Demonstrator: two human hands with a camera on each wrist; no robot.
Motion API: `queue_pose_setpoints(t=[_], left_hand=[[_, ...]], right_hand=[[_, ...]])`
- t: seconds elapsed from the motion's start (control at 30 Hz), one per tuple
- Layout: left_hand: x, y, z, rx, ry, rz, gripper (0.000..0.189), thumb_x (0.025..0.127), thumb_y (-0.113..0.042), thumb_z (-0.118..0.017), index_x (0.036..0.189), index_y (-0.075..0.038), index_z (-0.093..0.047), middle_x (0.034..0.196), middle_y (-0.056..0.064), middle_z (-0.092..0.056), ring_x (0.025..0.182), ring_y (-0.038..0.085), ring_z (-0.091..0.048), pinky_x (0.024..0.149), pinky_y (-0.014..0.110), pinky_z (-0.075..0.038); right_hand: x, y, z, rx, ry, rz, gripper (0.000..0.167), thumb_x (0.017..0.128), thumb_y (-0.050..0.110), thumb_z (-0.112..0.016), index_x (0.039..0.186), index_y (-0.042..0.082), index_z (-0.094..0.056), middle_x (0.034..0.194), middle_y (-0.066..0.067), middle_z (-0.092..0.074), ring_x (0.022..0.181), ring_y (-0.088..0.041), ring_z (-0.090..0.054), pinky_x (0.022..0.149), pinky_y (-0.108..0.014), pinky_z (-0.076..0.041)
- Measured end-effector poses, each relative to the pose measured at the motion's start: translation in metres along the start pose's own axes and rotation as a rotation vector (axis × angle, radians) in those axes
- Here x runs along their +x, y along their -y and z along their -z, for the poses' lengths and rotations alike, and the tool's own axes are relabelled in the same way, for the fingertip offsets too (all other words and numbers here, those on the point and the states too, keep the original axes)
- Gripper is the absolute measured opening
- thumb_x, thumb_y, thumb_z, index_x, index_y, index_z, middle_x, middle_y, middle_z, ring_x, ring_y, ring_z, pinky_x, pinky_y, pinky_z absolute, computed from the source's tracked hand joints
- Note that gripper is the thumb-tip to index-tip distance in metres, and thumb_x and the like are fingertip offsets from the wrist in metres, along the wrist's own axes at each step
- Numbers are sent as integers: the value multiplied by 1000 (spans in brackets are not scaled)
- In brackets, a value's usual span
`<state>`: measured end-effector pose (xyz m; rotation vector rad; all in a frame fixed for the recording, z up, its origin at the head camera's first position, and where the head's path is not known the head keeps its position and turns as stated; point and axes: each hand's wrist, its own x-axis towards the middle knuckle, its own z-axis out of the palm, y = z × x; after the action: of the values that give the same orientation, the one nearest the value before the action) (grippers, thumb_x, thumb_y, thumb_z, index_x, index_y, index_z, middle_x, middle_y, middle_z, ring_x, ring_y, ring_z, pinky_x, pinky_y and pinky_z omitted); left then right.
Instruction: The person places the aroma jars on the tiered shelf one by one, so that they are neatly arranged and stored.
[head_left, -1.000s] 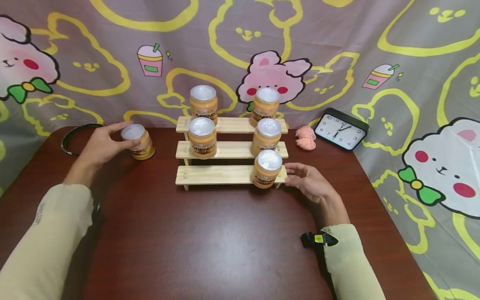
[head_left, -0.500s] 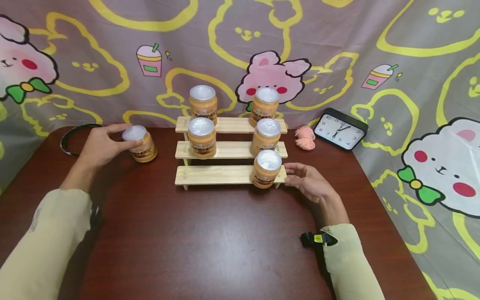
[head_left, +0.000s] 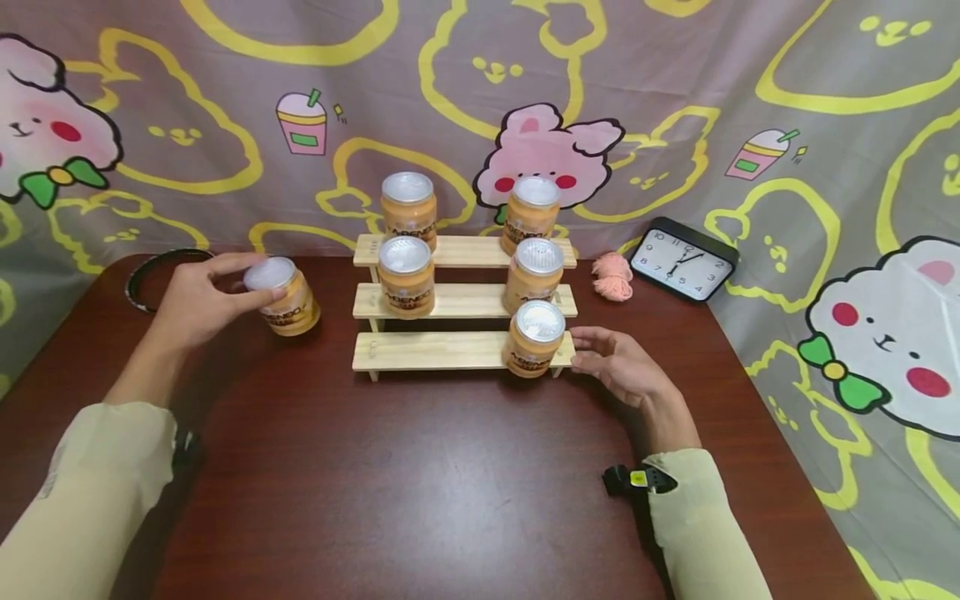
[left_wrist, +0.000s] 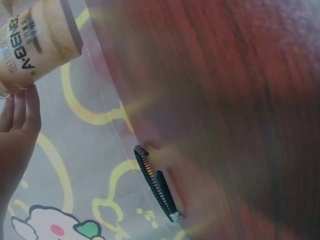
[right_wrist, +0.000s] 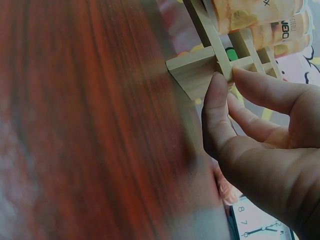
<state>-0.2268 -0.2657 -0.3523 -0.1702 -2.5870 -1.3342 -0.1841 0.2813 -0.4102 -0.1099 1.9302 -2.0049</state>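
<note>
My left hand [head_left: 198, 300] holds a jar [head_left: 288, 304] by its silver lid, between thumb and fingers, left of the stepped wooden display rack [head_left: 438, 350]. The jar is orange with dark lettering and leans a little; in the left wrist view, its label [left_wrist: 22, 45] shows above the fingertips. At the rack's right end, my right hand [head_left: 618, 362] pinches the tip of the lowest step between thumb and fingers, as the right wrist view also shows. Close by on that step stands a like jar [head_left: 534, 342]. Two more jars stand on the middle step and two on the top one.
Behind my left hand lies a black hoop-like band with teeth [head_left: 142, 279], like a headband. Right of the rack are a pink yarn bundle [head_left: 612, 277] and a black-framed clock [head_left: 682, 262]. A patterned curtain [head_left: 225, 83] rises behind the dark wooden table [head_left: 420, 483].
My left hand has brought its jar slightly to the right and nearer to me, and the jar tilts more. My right hand stays at the rack's end.
</note>
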Motion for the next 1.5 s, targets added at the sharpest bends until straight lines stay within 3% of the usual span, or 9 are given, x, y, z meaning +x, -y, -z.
queue_pose_setpoints(t=[0.2, 0.53, 0.93, 1.5], left_hand=[[-8, -9, -2, -17, -14, -31, 52, 83, -21, -87, 126, 1, -69, 115, -17, -61, 95, -2, -59, 75, 7, -47], [-18, -18, -5, -84, -6, -125, 46, 81, -6, -86, 123, 3, -70, 113, -16, -63, 92, -1, -62, 76, 9, -50], [-27, -29, -12, -79, -12, -203, 46, 77, -1, -87, 120, 2, -72, 112, -15, -65, 93, 4, -61, 76, 10, -48], [-36, -43, -25, -89, 42, -308, 49, 73, 2, -89, 119, -3, -74, 112, -11, -68, 96, 6, -60, 77, 13, -46]], right_hand=[[-1, 1, 0, -5, -6, -7, 55, 97, -14, -53, 146, -18, -29, 126, -17, -49, 97, -14, -62, 87, -25, -54], [1, 1, -1, -12, 4, -1, 55, 97, -14, -52, 146, -17, -29, 129, -19, -48, 99, -14, -62, 87, -26, -54], [1, 0, 0, -11, -2, -16, 54, 97, -14, -52, 147, -15, -30, 128, -16, -49, 98, -14, -62, 88, -26, -54], [1, 0, 0, -14, 14, 10, 54, 97, -13, -53, 146, -17, -30, 127, -18, -49, 98, -14, -62, 88, -25, -54]])
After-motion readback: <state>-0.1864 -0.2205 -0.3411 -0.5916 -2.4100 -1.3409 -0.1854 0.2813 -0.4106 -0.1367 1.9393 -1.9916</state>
